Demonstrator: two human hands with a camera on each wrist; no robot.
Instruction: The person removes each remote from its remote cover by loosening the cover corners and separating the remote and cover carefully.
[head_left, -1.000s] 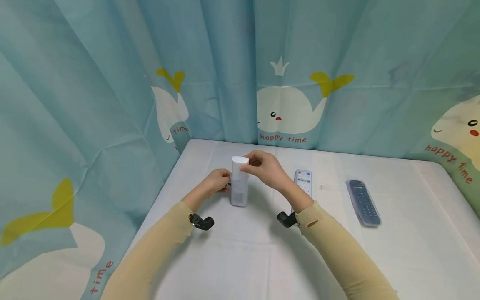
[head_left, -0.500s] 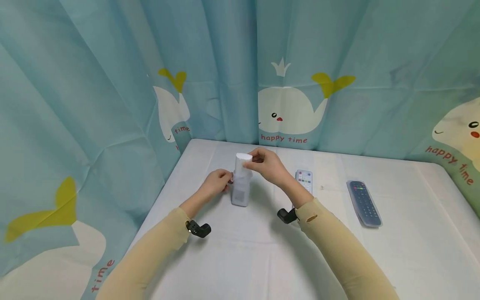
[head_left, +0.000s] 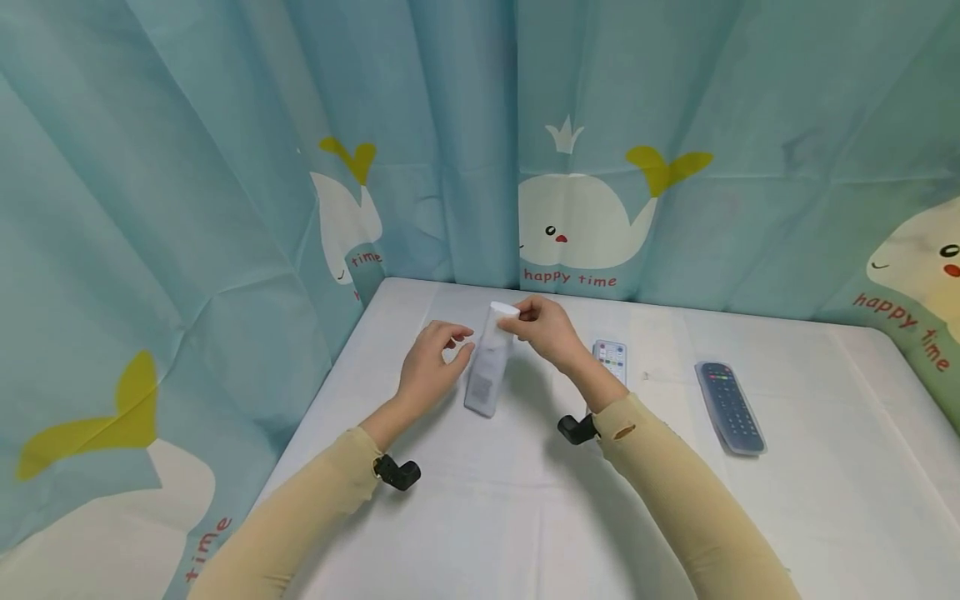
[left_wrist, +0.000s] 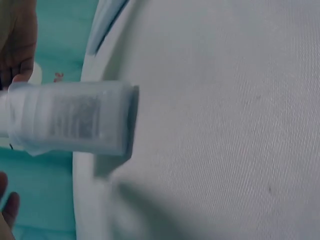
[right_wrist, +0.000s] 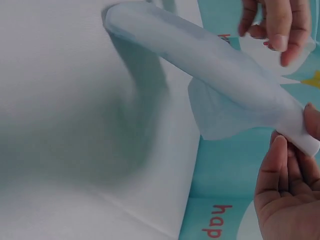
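In the head view, a pale remote (head_left: pixel 489 367) in a translucent sleeve (right_wrist: pixel 212 112) leans with its top between twelve and one o'clock, pinched there by the right hand's (head_left: pixel 552 335) thumb and fingers above the white table (head_left: pixel 480 517). At its nine o'clock the left hand (head_left: pixel 435 360) hangs just beside, thumb and fingers spread. A white keypad remote (head_left: pixel 611 360) lies at three o'clock, a dark remote (head_left: pixel 731 408) farther out.
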